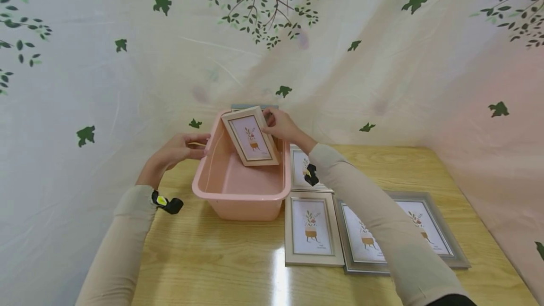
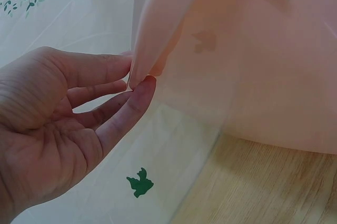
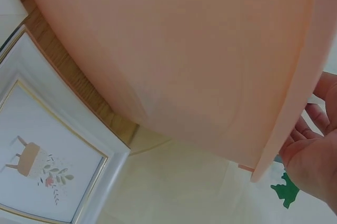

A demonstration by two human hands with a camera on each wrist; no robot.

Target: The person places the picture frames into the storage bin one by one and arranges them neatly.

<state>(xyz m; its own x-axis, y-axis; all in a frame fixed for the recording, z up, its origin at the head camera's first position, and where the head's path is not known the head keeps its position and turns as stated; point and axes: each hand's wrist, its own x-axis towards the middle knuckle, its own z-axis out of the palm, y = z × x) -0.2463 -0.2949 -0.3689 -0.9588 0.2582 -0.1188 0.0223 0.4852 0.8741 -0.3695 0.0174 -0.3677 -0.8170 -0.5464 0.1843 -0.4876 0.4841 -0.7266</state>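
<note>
A person's right hand (image 1: 282, 124) pinched the upper edge of a cream picture frame (image 1: 250, 136), its fingers closed on the border, as the frame tilted inside the far end of a pink plastic basin (image 1: 242, 197). The left hand (image 1: 180, 148) held the basin's rim between thumb and fingertips. Beside the basin, another cream frame (image 1: 311, 228) and gray-framed prints (image 1: 418, 225) lay on the wooden desk (image 1: 212, 259).

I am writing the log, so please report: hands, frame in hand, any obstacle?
Left hand pinches tub rim. Right hand holds frame, tilted at tub's opening. Grey-blue thing behind frame, mostly hidden; possibly in the way.
</note>
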